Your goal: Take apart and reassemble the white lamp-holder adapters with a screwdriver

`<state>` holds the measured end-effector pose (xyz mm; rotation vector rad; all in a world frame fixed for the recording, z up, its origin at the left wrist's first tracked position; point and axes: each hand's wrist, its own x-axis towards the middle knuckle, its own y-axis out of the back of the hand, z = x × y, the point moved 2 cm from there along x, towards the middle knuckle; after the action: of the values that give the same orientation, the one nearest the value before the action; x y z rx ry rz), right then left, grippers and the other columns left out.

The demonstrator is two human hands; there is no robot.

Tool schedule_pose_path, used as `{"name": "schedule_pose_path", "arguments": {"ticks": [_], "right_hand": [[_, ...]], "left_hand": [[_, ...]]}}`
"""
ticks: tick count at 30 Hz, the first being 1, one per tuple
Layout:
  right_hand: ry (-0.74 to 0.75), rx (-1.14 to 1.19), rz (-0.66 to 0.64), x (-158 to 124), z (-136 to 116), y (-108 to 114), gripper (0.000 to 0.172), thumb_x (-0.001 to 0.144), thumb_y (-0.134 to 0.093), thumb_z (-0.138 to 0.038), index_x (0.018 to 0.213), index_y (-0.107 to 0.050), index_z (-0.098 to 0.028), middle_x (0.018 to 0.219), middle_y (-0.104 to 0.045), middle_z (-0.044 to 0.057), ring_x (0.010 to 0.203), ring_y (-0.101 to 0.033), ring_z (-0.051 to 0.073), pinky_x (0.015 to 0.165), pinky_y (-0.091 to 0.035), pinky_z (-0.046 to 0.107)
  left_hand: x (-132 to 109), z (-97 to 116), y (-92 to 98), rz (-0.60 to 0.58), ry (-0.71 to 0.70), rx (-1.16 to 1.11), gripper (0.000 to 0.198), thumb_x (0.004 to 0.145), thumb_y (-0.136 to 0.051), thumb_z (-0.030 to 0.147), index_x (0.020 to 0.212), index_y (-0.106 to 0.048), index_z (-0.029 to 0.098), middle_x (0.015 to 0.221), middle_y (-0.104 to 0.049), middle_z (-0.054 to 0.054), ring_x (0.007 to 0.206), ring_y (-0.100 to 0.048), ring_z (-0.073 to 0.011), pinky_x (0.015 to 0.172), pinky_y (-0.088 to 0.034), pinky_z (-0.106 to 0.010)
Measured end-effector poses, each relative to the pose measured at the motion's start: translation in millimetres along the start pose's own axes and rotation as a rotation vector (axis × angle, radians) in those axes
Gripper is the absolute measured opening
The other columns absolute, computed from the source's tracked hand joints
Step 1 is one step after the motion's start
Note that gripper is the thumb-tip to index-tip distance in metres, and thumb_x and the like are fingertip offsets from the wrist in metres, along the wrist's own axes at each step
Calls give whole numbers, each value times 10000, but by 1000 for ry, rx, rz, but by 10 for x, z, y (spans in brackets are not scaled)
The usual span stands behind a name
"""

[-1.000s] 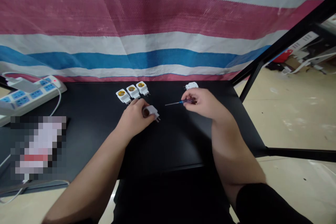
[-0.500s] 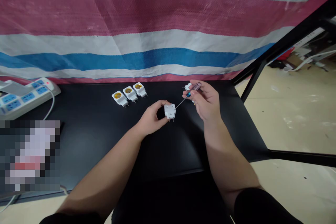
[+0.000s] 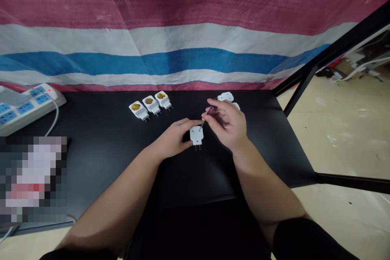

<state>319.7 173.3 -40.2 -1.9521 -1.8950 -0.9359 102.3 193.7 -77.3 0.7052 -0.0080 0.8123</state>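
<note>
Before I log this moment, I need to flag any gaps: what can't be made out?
All in the head view:
Screwdriver tip: too small to tell whether it sits in a hole of the white adapter.
White adapter's far face: turned away from the camera.
White pieces farther back: partly covered by the right hand.
Power strip: cut off by the left edge.
Object at left: blurred by pixel blocks.
</note>
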Motion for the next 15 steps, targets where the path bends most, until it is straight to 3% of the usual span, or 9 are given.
{"name": "schedule_pose_path", "arguments": {"ticks": [10, 15], "right_hand": [[104, -118, -48, -1, -97, -21, 468, 1024, -748, -206, 1454, -729, -390, 1127, -806, 33, 933, -820, 239, 813, -764, 453], [141, -130, 47, 16, -89, 14, 312, 978, -824, -245, 1266, -791, -359, 983, -775, 17, 792, -767, 215, 676, -688, 413]], "left_hand": [[-1, -50, -21, -10, -36, -24, 666, 881, -710, 5, 1481, -718, 295, 1333, -746, -96, 1246, -723, -280, 1126, -588, -507], [-13, -43, -29, -9, -15, -34, 682, 886, -713, 0, 1493, -710, 311, 1312, -744, -83, 1221, -729, -266, 1113, -592, -481]]}}
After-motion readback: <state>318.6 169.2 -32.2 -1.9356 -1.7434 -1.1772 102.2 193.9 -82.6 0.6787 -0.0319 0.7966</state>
